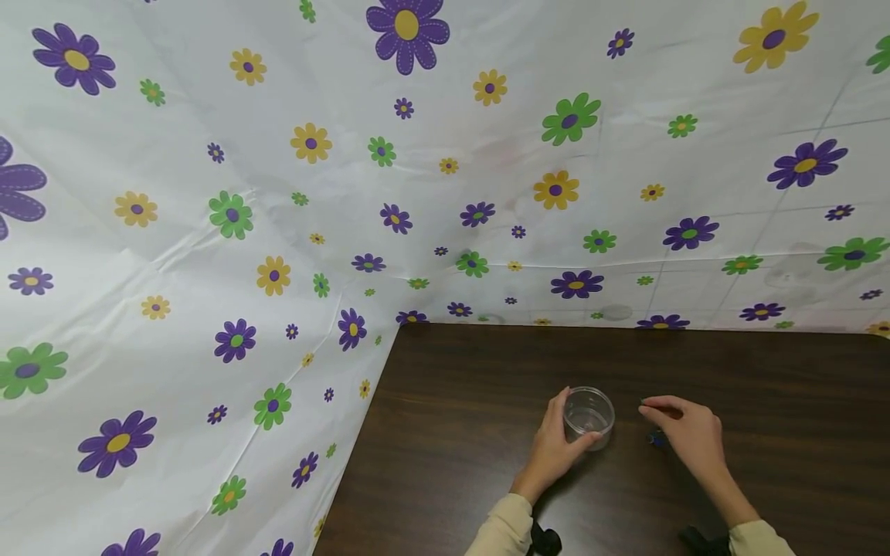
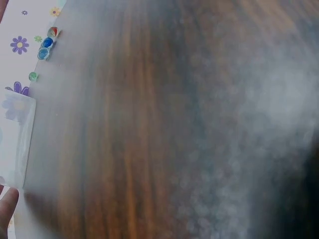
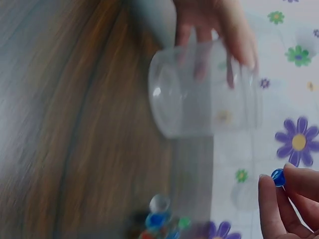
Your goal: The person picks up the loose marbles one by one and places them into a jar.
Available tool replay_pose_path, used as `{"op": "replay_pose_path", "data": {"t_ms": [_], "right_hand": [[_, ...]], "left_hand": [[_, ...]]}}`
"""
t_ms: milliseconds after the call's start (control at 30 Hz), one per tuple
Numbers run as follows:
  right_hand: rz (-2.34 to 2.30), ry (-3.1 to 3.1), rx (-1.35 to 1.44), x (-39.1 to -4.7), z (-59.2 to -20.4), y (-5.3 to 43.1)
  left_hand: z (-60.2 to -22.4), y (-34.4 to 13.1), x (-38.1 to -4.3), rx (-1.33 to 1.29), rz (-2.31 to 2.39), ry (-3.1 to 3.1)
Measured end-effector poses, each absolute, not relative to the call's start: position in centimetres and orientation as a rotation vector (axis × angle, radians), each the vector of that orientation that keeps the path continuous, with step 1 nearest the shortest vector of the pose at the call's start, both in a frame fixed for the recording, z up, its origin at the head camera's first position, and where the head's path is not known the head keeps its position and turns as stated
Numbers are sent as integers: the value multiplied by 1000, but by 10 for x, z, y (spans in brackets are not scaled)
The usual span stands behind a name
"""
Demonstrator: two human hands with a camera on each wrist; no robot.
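"Where is the blue marble [image 3: 278, 177]?"

"The right hand [image 1: 684, 432] pinches it between thumb and fingertips, near the clear jar [image 3: 194, 117] but apart from it."

"And the left hand [image 1: 552, 455]?"

"Its fingers and thumb curl round the jar's wall, mouth up. Whether the base touches the surface [image 1: 431, 432], one cannot tell."

"How is this best done?"

"Probably with a light pinch, since a smooth ball could squirt out under a hard squeeze, and with the jar held level."

"Anything inside the jar?"

"Nothing shows there. Several loose marbles [image 3: 155, 220] lie close together outside it; a careless nudge could set them rolling."
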State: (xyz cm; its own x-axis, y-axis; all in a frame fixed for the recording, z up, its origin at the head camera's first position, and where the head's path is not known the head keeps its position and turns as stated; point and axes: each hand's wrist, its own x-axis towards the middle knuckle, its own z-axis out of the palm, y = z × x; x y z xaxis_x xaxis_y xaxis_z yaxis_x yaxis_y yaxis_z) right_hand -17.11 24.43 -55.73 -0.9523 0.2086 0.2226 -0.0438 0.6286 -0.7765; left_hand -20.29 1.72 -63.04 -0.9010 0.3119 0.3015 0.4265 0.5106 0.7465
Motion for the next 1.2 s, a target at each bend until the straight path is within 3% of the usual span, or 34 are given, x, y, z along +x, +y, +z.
{"op": "replay_pose_path", "data": {"t_ms": [500,1200], "right_hand": [[1342,-2545,-83,-185,-547,203],[1289,-2516,-47,-189,-555,191]], "left_hand": [[-633,17,-204,-630,-1366,-2652],[-634,16,-204,-646,-1325,-2642]]}}
